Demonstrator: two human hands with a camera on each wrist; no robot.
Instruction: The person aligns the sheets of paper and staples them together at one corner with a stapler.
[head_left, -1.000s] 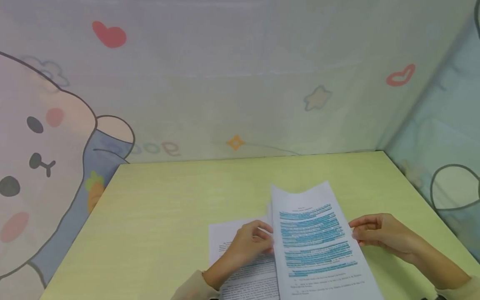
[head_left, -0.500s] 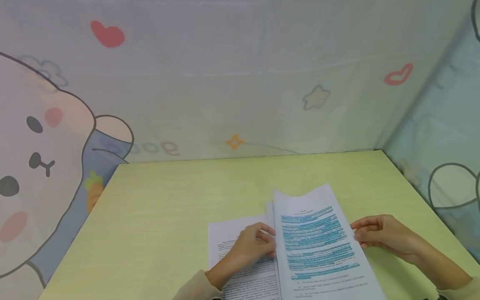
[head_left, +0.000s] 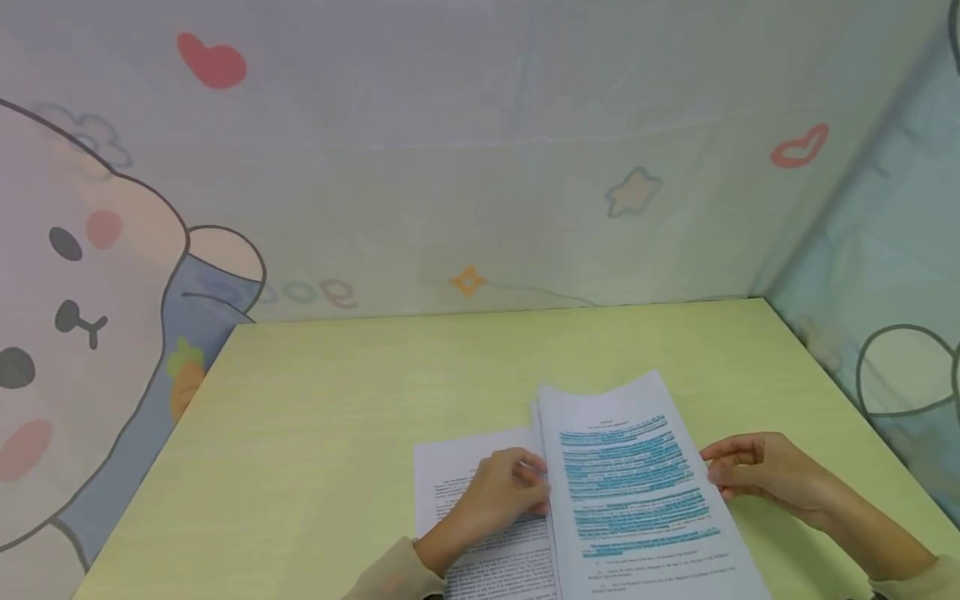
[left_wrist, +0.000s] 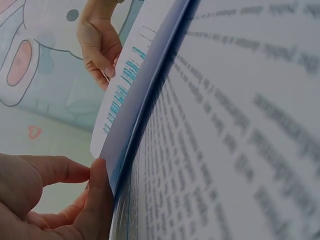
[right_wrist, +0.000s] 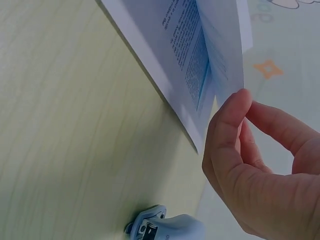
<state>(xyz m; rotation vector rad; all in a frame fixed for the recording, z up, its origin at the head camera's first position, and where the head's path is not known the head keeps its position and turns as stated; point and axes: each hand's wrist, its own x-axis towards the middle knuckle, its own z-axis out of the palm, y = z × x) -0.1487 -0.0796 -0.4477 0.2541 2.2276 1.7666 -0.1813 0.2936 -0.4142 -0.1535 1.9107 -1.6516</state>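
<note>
A sheet of paper with blue-highlighted lines [head_left: 633, 483] is held up between my two hands, tilted and bowed at its top edge. My left hand [head_left: 498, 492] pinches its left edge between thumb and fingers, where further sheets show just behind it. On the opposite edge, my right hand [head_left: 772, 475] pinches the sheet between thumb and fingertips. Another printed sheet [head_left: 480, 458] lies to the left, partly beneath my left forearm. In the right wrist view, more printed paper [right_wrist: 172, 75] lies under the raised sheet.
The pale yellow-green table [head_left: 315, 417] ends at a cloth backdrop [head_left: 420, 183] with cartoon prints. A light-blue device resembling a stapler or hole punch [right_wrist: 170, 227] sits on the table at the bottom of the right wrist view, partly cut off.
The highlighted sheet has shifted slightly down toward me, its upper left corner moving a little right, then back left. Both hands keep their pinch and have moved very little.
</note>
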